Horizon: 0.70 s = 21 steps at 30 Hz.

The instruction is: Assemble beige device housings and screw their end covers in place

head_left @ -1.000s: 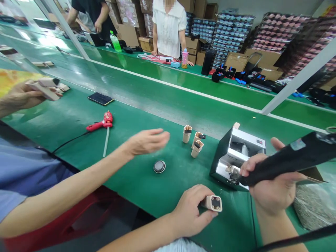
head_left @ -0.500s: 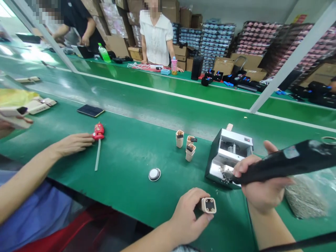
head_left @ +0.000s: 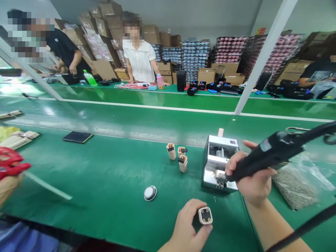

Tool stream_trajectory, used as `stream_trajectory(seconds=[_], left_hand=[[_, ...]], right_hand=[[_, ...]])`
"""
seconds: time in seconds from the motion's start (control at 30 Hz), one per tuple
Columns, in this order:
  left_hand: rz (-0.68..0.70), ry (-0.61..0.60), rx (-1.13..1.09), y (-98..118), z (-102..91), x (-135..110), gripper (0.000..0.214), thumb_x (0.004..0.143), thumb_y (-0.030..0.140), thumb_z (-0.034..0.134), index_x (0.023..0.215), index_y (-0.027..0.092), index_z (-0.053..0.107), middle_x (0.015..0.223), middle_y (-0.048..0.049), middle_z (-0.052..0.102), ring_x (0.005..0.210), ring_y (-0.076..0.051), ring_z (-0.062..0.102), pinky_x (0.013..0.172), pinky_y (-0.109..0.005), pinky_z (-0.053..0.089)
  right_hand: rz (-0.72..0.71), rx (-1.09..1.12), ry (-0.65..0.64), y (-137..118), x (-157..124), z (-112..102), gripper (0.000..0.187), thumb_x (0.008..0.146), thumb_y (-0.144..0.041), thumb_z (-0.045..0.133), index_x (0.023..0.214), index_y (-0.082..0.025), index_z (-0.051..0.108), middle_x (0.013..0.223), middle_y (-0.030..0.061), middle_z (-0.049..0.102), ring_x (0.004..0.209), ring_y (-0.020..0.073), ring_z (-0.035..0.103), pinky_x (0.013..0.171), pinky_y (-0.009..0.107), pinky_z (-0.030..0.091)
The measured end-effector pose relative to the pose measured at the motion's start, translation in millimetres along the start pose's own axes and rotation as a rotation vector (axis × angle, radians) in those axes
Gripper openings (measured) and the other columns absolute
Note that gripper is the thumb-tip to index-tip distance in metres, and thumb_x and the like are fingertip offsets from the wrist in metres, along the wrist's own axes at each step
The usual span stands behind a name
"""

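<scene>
My left hand (head_left: 183, 224) is closed around a small beige plastic housing (head_left: 205, 215), whose square dark end with a screw hole in each corner faces me. In my right hand (head_left: 253, 185) is a black electric screwdriver (head_left: 267, 154), its cord running off to the right. The screwdriver's tip is at the front of a silver and black screw feeder (head_left: 223, 140); the exact contact is hidden by my fingers. Left of the feeder stand several similar beige housings (head_left: 171, 152) with black pieces at their tops. A round white and grey disc (head_left: 150, 193) lies on the green table.
A clear bag of small screws (head_left: 294, 185) lies right of the feeder. A dark flat phone-like slab (head_left: 77, 137) rests at the left. At the left edge, a neighbour's hand (head_left: 10, 187) holds a red object (head_left: 12, 164) with a pale strip. People stand across the bench.
The view has tilted up and shifted. The neighbour has lifted the red object off the table and drawn it left. My hands keep their holds, with the screwdriver still at the feeder.
</scene>
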<state>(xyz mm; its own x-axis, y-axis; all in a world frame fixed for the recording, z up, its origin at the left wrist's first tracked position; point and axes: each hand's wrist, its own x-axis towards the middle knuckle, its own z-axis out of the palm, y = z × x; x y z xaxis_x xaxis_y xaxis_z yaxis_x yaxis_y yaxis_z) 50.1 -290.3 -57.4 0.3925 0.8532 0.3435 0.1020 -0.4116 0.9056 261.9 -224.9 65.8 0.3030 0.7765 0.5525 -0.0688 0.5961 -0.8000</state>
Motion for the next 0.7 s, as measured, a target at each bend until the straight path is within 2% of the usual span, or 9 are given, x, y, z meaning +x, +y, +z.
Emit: stream_trajectory(seconds=[0.1, 0.27, 0.37, 0.6, 0.7], left_hand=[[-0.007, 0.003, 0.000, 1, 0.0, -1, 0.036, 0.086, 0.025, 0.070, 0.121, 0.025, 0.064, 0.106, -0.0064, 0.073, 0.092, -0.025, 0.070, 0.084, -0.037, 0.055], [-0.013, 0.003, -0.003, 7, 0.2, 0, 0.029, 0.091, 0.030, 0.070, 0.118, 0.023, 0.065, 0.107, -0.0078, 0.073, 0.093, -0.025, 0.070, 0.085, -0.038, 0.055], [-0.027, 0.002, 0.002, 8, 0.1, 0, 0.028, 0.092, 0.031, 0.071, 0.118, 0.023, 0.065, 0.107, -0.0079, 0.073, 0.094, -0.025, 0.070, 0.085, -0.038, 0.055], [-0.033, 0.000, 0.018, 8, -0.4, -2, 0.033, 0.091, 0.030, 0.071, 0.123, 0.024, 0.066, 0.110, -0.0079, 0.074, 0.097, -0.026, 0.070, 0.088, -0.040, 0.055], [-0.035, -0.006, 0.009, 9, -1.0, 0, 0.033, 0.090, 0.027, 0.071, 0.122, 0.024, 0.066, 0.109, -0.0072, 0.074, 0.096, -0.025, 0.070, 0.088, -0.039, 0.055]], right_hand=[[0.030, -0.003, -0.040, 7, -3, 2, 0.075, 0.099, -0.087, 0.047, 0.138, -0.023, 0.055, 0.073, -0.0005, 0.063, 0.053, 0.0176, 0.056, 0.050, 0.031, 0.049], [0.051, -0.010, -0.030, 8, -8, 4, 0.085, 0.098, -0.087, 0.051, 0.153, -0.022, 0.048, 0.074, -0.0005, 0.063, 0.055, 0.0182, 0.057, 0.051, 0.032, 0.049], [0.072, -0.011, -0.023, 5, -8, 4, 0.086, 0.096, -0.088, 0.053, 0.153, -0.023, 0.048, 0.075, -0.0003, 0.064, 0.055, 0.0181, 0.057, 0.051, 0.032, 0.050], [0.149, 0.003, -0.026, -1, -14, 2, 0.086, 0.099, -0.087, 0.047, 0.157, -0.024, 0.044, 0.074, -0.0014, 0.062, 0.053, 0.0179, 0.056, 0.050, 0.032, 0.049], [0.124, -0.003, 0.024, -6, -11, 0, 0.090, 0.096, -0.092, 0.044, 0.157, -0.025, 0.044, 0.070, -0.0030, 0.061, 0.050, 0.0177, 0.054, 0.048, 0.031, 0.047]])
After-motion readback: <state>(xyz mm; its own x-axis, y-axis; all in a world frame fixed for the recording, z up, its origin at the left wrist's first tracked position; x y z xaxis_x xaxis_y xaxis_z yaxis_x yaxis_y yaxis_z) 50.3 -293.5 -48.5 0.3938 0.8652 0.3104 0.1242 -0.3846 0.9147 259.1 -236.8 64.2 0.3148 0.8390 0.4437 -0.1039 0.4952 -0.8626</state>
